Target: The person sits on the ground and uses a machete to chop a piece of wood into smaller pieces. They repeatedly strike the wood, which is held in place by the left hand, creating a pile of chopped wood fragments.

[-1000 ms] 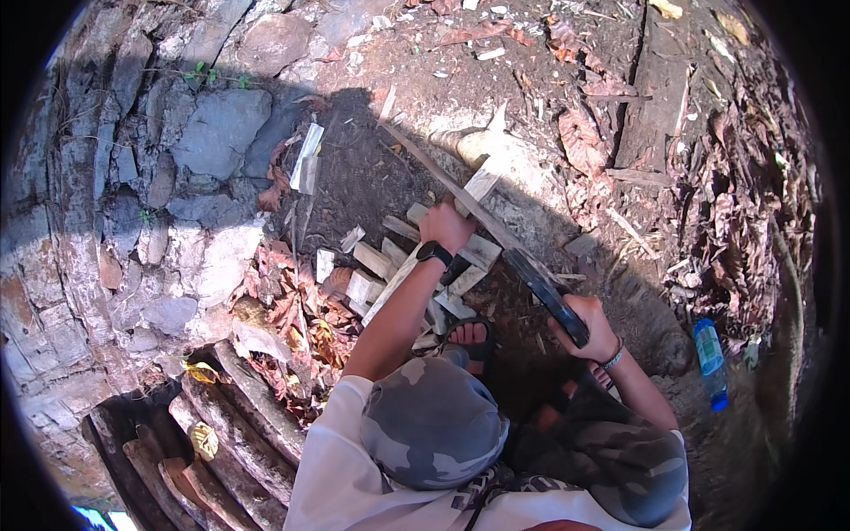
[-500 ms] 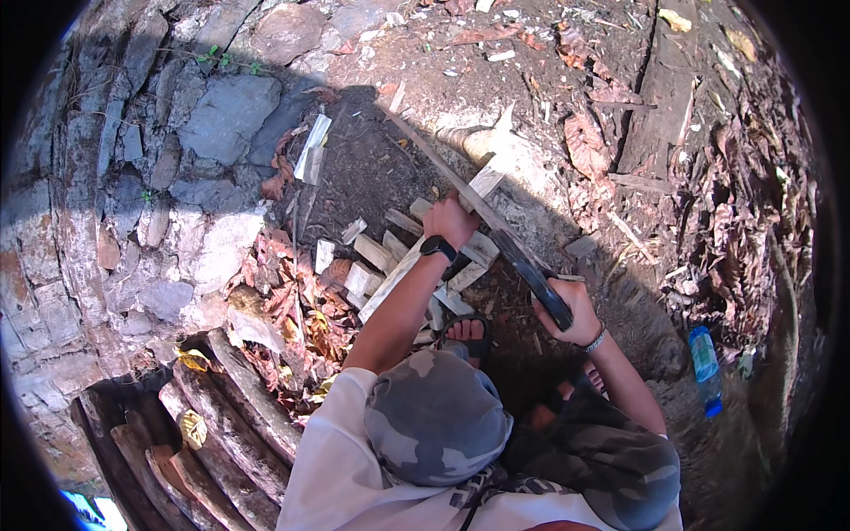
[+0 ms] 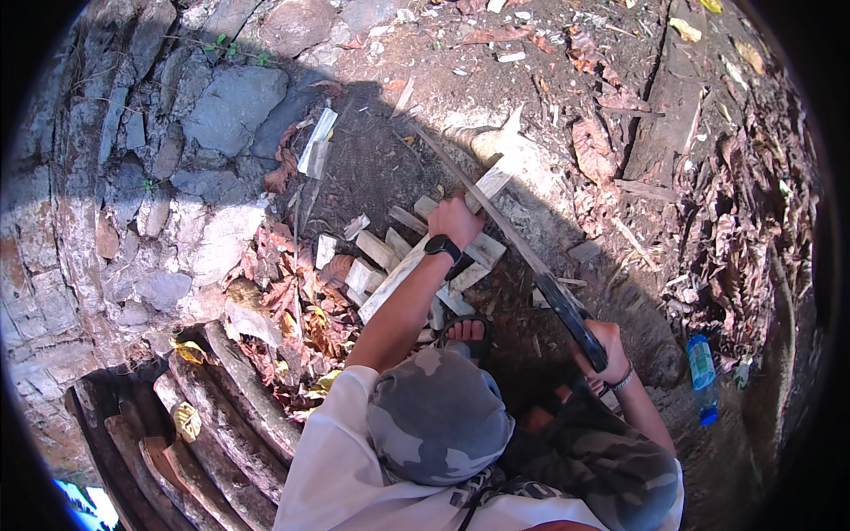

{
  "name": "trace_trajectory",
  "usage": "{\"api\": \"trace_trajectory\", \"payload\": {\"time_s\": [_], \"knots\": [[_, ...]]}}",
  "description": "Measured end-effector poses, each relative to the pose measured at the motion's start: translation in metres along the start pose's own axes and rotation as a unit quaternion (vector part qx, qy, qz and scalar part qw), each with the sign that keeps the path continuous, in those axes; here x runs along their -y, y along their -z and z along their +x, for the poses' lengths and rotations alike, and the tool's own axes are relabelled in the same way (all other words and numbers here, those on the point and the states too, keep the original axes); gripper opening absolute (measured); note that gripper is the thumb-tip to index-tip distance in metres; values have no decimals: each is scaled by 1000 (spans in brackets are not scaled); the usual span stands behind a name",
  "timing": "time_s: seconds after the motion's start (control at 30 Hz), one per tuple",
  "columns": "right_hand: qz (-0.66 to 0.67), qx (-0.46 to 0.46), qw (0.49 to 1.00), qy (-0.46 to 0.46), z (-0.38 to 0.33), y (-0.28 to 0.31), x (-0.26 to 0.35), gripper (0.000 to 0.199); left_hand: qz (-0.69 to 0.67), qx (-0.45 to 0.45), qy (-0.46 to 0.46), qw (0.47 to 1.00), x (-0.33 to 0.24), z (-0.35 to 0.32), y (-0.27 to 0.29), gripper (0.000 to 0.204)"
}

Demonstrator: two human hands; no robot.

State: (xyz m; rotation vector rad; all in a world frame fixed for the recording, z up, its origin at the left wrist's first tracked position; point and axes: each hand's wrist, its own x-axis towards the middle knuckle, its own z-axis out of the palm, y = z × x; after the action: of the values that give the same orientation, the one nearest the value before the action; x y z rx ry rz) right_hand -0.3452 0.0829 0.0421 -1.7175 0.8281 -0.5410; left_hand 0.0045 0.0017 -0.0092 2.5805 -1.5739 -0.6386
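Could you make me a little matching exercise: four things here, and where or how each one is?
Things:
1. long-bladed tool
2. wristwatch
3. bottle
4. pale wood strip

Places and states:
A. lying toward the far right
B. held by the left hand
C. gripped in the right hand
D. black and strapped on

Pairs: 1-C, 2-D, 3-A, 4-B

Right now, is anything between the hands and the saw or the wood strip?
Nothing visible is: the right hand grips the saw by its black handle, and the left hand holds the wood strip beside the blade.
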Motion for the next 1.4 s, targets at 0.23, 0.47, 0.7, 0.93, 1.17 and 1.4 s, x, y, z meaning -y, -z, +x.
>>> {"api": "trace_trajectory", "payload": {"time_s": [0.23, 0.47, 0.7, 0.93, 1.17, 1.4], "knots": [[21, -19, 1000, -13, 38, -25, 11, 17, 18, 41, 7, 999, 3, 2, 5, 49], [-77, 30, 995, -56, -120, 39, 2, 10, -9, 37, 16, 999, 3, 3, 0, 53], [-4, -13, 1000, 2, 66, -26, 26, 14, 4, 20, -13, 1000, 0, 4, -1, 48], [15, -11, 999, -46, -74, 4, -10, 8, -9, 41, -2, 999, 1, 3, 1, 49], [30, 25, 996, -83, -21, -3, -5, 10, -21, 26, 2, 999, 5, -1, 0, 48], [-27, -27, 998, 57, 77, -32, 7, 15, -26, 35, -15, 999, 7, 2, 1, 47]]}}
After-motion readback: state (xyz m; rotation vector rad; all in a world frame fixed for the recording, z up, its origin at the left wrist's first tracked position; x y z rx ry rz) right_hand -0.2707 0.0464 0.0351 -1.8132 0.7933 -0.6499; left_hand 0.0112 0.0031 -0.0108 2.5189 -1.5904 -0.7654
